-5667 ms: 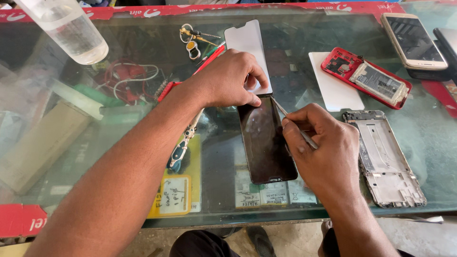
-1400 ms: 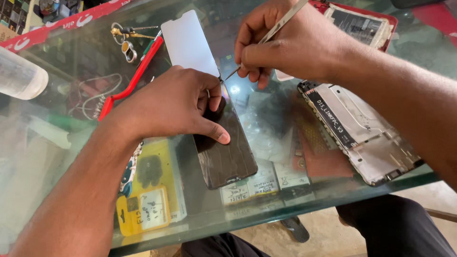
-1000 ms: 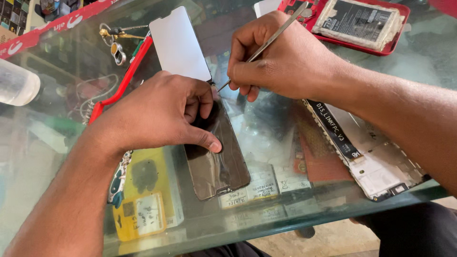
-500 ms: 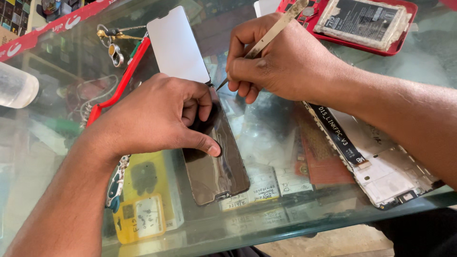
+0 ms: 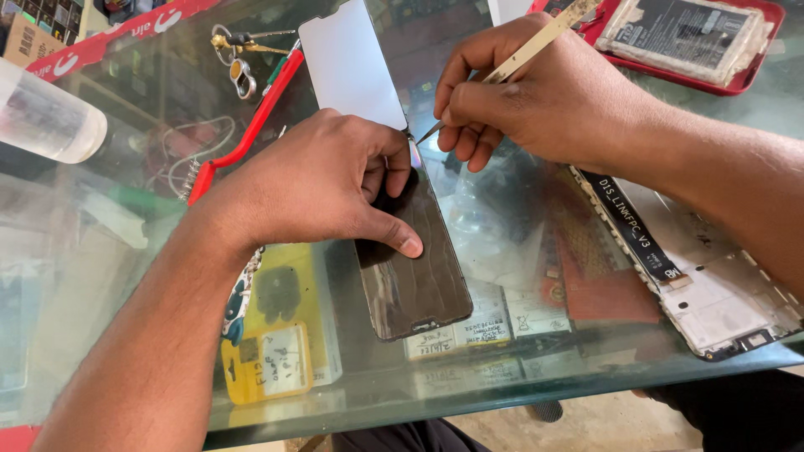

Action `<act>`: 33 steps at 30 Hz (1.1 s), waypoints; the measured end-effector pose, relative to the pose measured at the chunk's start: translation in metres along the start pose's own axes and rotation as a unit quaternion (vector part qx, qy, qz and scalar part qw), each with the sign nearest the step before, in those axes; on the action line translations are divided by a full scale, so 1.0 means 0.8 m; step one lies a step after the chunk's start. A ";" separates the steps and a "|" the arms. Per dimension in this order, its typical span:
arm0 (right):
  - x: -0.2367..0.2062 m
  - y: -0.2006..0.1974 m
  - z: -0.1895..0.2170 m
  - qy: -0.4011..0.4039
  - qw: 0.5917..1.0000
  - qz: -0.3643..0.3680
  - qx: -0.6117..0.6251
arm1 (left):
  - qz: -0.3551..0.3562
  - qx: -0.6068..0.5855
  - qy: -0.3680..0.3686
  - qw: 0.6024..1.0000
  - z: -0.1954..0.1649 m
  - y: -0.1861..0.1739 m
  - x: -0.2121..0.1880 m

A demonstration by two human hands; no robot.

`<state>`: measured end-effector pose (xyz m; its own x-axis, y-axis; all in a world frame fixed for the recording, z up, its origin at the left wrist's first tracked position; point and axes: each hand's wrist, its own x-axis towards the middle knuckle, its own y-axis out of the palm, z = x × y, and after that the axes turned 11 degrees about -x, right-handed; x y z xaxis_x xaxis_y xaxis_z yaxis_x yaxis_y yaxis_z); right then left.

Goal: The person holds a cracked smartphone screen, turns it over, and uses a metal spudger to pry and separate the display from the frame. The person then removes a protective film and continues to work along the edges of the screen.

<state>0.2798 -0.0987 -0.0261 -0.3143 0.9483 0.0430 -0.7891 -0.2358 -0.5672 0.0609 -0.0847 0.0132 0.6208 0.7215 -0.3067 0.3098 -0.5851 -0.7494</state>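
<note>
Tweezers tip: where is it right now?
In the head view, upper centre: the tweezers, held in the right hand, point at the dark screen panel near its top edge, beside the left hand.

A: The left hand (image 5: 314,188) covers the dark screen panel's (image 5: 414,268) top end.

B: And the tweezers' (image 5: 523,59) tip vanishes behind those fingers (image 5: 394,163); the red tray (image 5: 682,42) and clear bottle (image 5: 42,117) are cut by the edges
</note>
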 end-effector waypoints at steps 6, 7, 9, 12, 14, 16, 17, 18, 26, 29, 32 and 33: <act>0.002 -0.001 -0.002 -0.011 1.000 0.019 -0.007 | -0.002 0.007 -0.003 1.000 0.001 -0.001 0.000; 0.002 -0.001 -0.002 -0.009 1.000 0.021 -0.002 | -0.002 0.008 -0.002 1.000 0.001 0.000 0.000; 0.002 -0.001 -0.002 -0.004 1.000 0.023 0.007 | -0.001 0.010 0.003 1.000 0.002 0.000 0.000; 0.002 0.001 -0.002 0.005 0.999 0.010 0.034 | -0.001 0.004 0.022 1.000 0.003 0.000 0.001; 0.004 0.002 -0.002 0.003 1.000 0.017 0.024 | 0.000 0.004 0.013 1.000 0.003 0.000 0.000; 0.003 0.000 -0.002 0.004 1.000 0.025 0.018 | 0.000 0.002 0.012 1.000 0.003 0.001 0.001; 0.002 -0.001 -0.002 0.004 0.999 0.030 0.018 | 0.000 0.002 0.014 1.000 0.003 0.001 0.001; 0.003 -0.001 -0.002 0.003 0.999 0.035 0.018 | -0.002 0.001 0.016 1.000 0.004 0.000 0.001; 0.002 0.000 -0.001 0.006 0.999 0.037 0.018 | -0.006 0.000 0.005 1.000 0.002 0.001 0.001; 0.001 0.001 -0.002 0.007 0.998 0.027 0.050 | -0.006 0.002 0.008 1.000 0.002 0.001 0.000; 0.002 0.002 -0.002 0.001 0.998 0.022 0.051 | -0.003 -0.006 0.009 1.000 0.002 0.001 0.001; 0.002 0.002 -0.003 -0.001 0.999 0.024 0.046 | -0.001 -0.011 0.007 1.000 0.003 0.000 0.000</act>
<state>0.2791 -0.0972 -0.0288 -0.3543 0.9349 0.0185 -0.8177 -0.3002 -0.4911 0.0596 -0.0839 0.0116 0.6294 0.7181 -0.2971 0.3264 -0.5912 -0.7376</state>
